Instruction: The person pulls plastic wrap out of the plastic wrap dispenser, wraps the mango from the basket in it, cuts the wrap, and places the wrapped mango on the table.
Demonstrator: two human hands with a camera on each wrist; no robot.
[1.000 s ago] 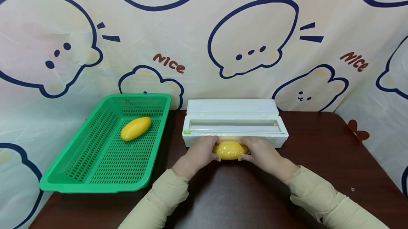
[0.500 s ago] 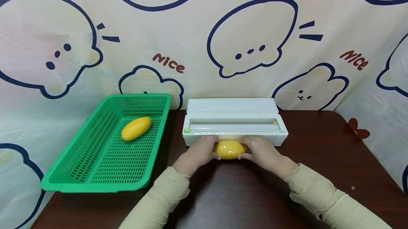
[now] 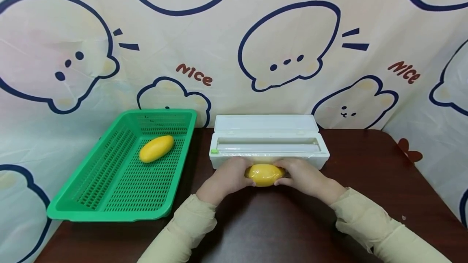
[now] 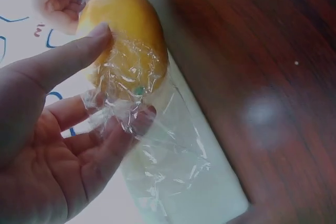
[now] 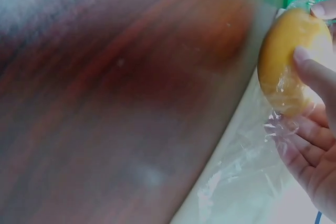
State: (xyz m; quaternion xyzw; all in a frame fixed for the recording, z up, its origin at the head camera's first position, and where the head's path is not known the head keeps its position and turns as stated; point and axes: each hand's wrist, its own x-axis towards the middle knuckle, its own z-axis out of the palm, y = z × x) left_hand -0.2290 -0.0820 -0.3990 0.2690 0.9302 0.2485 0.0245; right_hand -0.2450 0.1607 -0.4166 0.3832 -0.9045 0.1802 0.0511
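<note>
Left hand (image 3: 229,177) and right hand (image 3: 305,177) grip yellow fruit (image 3: 265,174) at opposite ends, long axis roughly parallel to white box (image 3: 265,124).

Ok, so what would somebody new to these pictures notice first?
Probably the shiny yellow fruit in clear film, held between the left hand and the right hand, just in front of the open white box. Next might come the green basket on the table's left, with another yellow fruit inside, then the cartoon-printed backdrop behind everything.
</note>
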